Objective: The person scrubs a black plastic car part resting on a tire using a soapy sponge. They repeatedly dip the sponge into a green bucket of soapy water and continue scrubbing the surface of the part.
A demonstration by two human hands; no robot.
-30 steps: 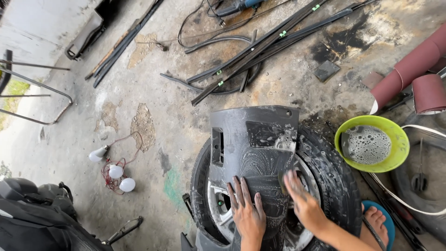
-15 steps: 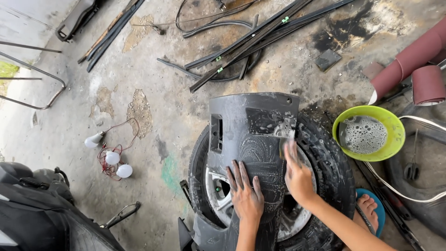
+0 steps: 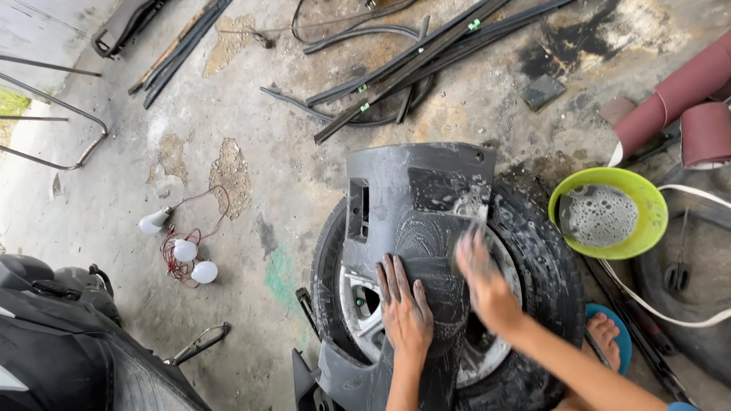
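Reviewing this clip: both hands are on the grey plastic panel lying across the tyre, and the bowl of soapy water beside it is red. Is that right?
Not quite: the bowl of soapy water is lime green, as the head view shows. The rest holds: the left hand and right hand are on the grey plastic panel lying across the tyre.

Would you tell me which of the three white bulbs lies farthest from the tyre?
The upper-left bulb, lying apart from the other two bulbs, which sit closer to the tyre.

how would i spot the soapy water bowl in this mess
Start at the tyre lying flat on the concrete floor under the grey plastic panel. Just off its right edge sits the bowl, the only lime-green thing there, round and full of foamy water.
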